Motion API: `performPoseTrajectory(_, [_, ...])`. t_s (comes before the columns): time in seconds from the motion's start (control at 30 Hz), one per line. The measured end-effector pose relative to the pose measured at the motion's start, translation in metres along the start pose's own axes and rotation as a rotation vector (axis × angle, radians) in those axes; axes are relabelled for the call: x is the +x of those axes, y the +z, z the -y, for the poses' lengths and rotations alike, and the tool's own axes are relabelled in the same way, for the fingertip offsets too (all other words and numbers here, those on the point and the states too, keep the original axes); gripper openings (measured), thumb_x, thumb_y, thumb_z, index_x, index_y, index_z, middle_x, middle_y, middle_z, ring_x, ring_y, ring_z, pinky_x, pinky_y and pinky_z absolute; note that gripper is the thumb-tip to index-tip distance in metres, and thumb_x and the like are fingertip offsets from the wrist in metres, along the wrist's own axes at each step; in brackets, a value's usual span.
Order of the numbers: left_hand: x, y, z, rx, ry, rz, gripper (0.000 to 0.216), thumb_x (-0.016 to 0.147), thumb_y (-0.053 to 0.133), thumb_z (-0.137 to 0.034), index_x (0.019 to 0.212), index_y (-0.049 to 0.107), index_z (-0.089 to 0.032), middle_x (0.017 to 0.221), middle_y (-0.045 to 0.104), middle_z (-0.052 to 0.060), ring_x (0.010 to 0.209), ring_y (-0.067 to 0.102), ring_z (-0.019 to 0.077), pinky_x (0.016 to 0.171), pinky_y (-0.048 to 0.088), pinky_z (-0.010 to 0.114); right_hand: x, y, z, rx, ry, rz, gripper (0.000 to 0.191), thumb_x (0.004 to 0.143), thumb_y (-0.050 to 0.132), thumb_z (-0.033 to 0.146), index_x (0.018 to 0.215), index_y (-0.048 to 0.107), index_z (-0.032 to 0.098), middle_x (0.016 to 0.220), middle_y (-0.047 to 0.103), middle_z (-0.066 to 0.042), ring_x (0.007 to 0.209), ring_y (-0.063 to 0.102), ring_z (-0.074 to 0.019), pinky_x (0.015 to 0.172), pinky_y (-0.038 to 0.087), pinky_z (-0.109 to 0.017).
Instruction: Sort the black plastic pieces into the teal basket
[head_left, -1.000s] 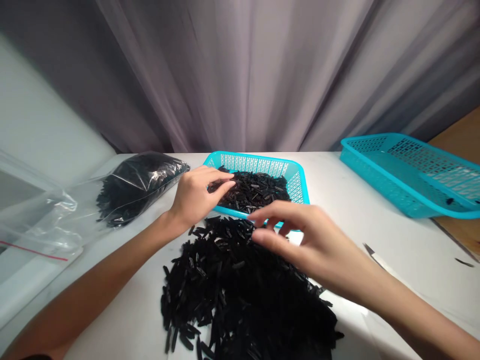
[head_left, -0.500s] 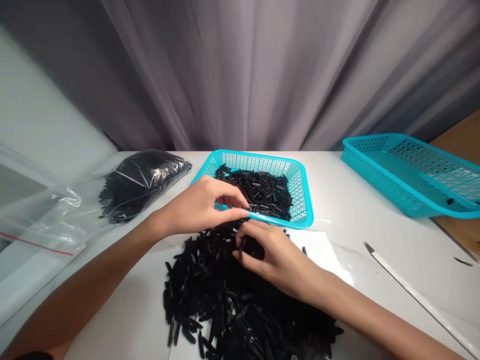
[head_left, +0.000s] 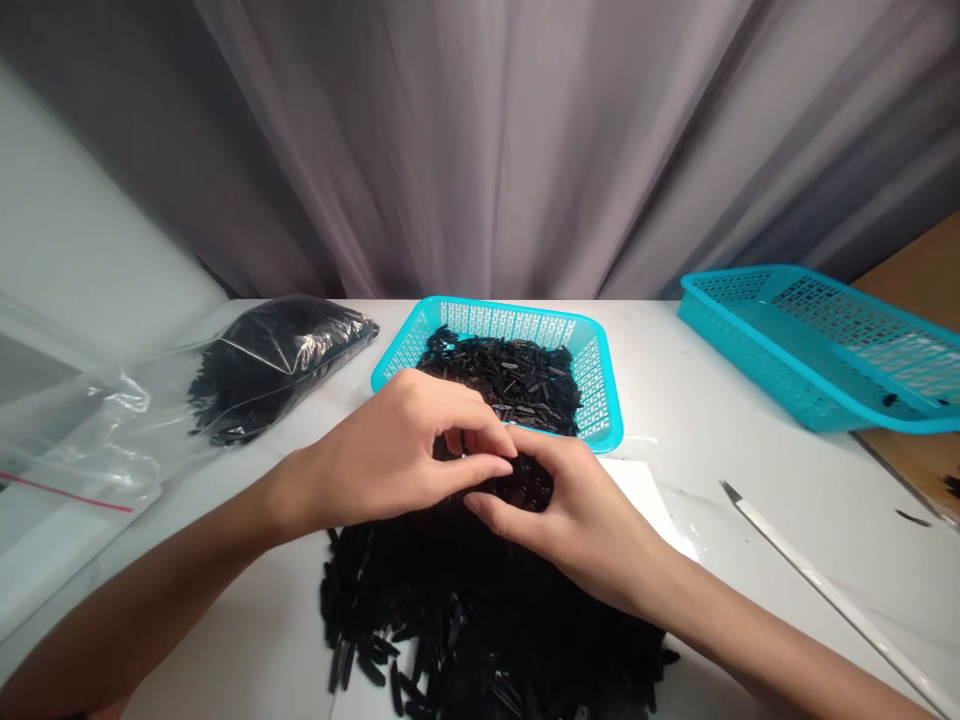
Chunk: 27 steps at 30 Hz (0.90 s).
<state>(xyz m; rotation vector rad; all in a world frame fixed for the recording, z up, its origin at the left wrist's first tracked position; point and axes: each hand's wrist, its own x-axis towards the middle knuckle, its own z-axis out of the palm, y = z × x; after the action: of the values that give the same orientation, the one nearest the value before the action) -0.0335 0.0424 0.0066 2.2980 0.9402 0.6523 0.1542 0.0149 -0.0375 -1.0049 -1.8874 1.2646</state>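
A heap of short black strips (head_left: 480, 620) lies on a white sheet (head_left: 637, 490) in front of me. Over the far part of it my left hand (head_left: 416, 445) is held with its fingers curled and the thumb tip close to the index tip. Anything in that pinch is too small to make out. My right hand (head_left: 574, 500) is beside it, its thumb apart from its curved fingers, whose tips are partly hidden behind the left fingers. Just beyond both hands, a blue plastic basket (head_left: 607, 390) holds more black strips (head_left: 517, 375).
A clear zip bag (head_left: 300, 350) partly filled with black strips lies at the left. A second blue basket (head_left: 780, 365) stands at the right with a few black bits in it. Near my right forearm is a white-handled pointed blade (head_left: 810, 575). A grey curtain (head_left: 450, 150) hangs behind.
My left hand has come from the basket's near rim down over the heap. The right thumb and fingers have spread wider, and the two hands are closer together.
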Motion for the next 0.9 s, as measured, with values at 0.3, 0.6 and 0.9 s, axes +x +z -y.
performPoseTrajectory(0.3, [0.0, -0.015, 0.005, -0.128, -0.131, -0.109, 0.008, 0.083, 0.075, -0.025, 0.09, 0.078, -0.027, 0.083, 0.077, -0.006, 0.076, 0.072, 0.0095, 0.072, 0.056, 0.014, 0.001, -0.024, 0.012, 0.169, 0.101, -0.132, 0.02, 0.091, 0.068, 0.037, 0.079, 0.063, 0.021, 0.076, 0.057, 0.004, 0.072, 0.047, -0.0115, 0.067, 0.037, -0.024])
performPoseTrajectory(0.6, [-0.002, -0.016, 0.003, -0.135, -0.1, -0.122, 0.006, 0.083, 0.076, -0.029, 0.089, 0.078, -0.028, 0.083, 0.077, -0.009, 0.074, 0.07, 0.0065, 0.073, 0.055, 0.011, -0.001, -0.027, 0.009, 0.312, 0.227, -0.078, 0.024, 0.096, 0.061, 0.044, 0.084, 0.064, 0.023, 0.082, 0.057, 0.004, 0.069, 0.048, -0.0097, 0.063, 0.036, -0.024])
performPoseTrajectory(0.9, [0.002, -0.012, 0.007, -0.162, -0.089, -0.196, 0.007, 0.082, 0.078, -0.023, 0.089, 0.079, -0.025, 0.083, 0.078, -0.007, 0.075, 0.072, 0.0065, 0.073, 0.056, 0.01, 0.0, -0.027, 0.007, 0.366, 0.265, -0.078, 0.025, 0.094, 0.062, 0.046, 0.084, 0.064, 0.023, 0.079, 0.055, 0.003, 0.068, 0.047, -0.0107, 0.059, 0.036, -0.023])
